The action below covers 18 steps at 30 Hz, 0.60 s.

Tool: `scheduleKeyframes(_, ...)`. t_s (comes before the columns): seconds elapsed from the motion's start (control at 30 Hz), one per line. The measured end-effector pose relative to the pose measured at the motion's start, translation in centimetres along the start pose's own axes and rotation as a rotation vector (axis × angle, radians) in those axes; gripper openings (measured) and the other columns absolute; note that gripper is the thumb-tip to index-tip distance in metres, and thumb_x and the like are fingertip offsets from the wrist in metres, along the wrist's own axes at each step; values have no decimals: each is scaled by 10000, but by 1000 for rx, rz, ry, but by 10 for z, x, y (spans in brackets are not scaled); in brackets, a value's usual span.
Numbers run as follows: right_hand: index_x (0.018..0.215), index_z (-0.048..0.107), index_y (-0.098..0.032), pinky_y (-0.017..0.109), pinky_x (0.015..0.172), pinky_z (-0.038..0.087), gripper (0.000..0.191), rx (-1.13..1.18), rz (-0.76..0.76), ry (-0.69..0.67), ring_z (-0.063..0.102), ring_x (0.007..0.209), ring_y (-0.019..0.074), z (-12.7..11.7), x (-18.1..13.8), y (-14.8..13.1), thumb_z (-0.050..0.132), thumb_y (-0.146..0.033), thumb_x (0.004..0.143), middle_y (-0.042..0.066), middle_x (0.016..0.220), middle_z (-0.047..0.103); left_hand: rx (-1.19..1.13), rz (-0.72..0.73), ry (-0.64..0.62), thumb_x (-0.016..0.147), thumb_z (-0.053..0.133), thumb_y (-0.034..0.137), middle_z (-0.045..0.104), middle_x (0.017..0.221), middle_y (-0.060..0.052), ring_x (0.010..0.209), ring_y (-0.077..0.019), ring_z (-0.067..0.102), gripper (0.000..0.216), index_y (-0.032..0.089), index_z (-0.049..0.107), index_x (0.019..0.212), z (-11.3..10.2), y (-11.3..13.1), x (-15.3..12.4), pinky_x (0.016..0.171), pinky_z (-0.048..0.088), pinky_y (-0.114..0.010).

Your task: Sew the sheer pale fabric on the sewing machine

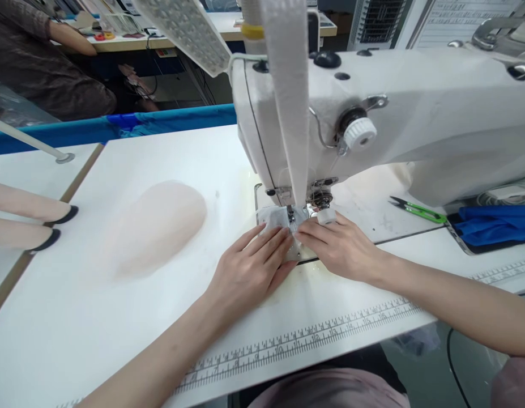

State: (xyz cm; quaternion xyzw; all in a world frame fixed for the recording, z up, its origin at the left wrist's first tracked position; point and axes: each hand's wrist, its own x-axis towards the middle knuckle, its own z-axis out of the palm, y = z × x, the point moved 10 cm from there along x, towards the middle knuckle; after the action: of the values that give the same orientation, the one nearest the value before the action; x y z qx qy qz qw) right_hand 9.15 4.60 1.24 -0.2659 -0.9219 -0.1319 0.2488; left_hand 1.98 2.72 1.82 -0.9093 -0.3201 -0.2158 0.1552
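A small piece of sheer white fabric (274, 216) lies under the needle and presser foot (291, 215) of a white sewing machine (262, 124). My left hand (249, 266) rests flat, fingers stretched, with its fingertips on the fabric left of the foot. From the right, my right hand (347, 246) reaches in with extended fingers touching the fabric's edge beside the foot. Some of its fingertips are hidden behind a white round knob (326, 216). A wide white band (290, 102) hangs from above down to the foot, in front of the machine head.
Green thread snips (419, 210) lie right of the machine, near blue cloth (495, 229) in a dark tray. A printed ruler (296, 344) runs along the table's front edge. Two pale, black-ended rods (28, 207) jut in at left. Another person (45, 62) sits beyond the blue-edged table.
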Motion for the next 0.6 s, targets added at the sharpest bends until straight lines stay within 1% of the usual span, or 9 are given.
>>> scheduleKeyframes(0.1,1003,683,-134,360,953,458,346,45,-5,16,631,914,155,-3,-1,0,395,10,878,43,1052,714,21,12,-17,873,615,230,698,1111,-113,1036,-248,668,282,85,664,1109,1,3,-1,920,564,-379)
scheduleKeyframes(0.2,972,698,-136,371,931,474,323,83,-7,28,637,924,166,-6,-2,0,423,4,877,46,1034,723,26,11,-21,872,608,207,696,1112,-109,1042,-250,664,270,89,667,1108,1,5,-1,915,573,-377)
scheduleKeyframes(0.4,968,700,-151,366,963,459,325,69,-11,10,636,901,151,-5,-2,-1,425,1,887,26,1055,722,39,18,-17,877,605,206,692,1111,-123,1034,-255,668,266,67,667,1095,-1,6,1,916,575,-380)
scheduleKeyframes(0.6,978,699,-114,360,985,443,298,71,-15,26,632,905,164,-5,-3,0,433,-10,893,35,1051,720,42,16,-27,889,587,218,687,1124,-119,1050,-253,661,271,68,662,1101,2,5,-1,925,569,-386)
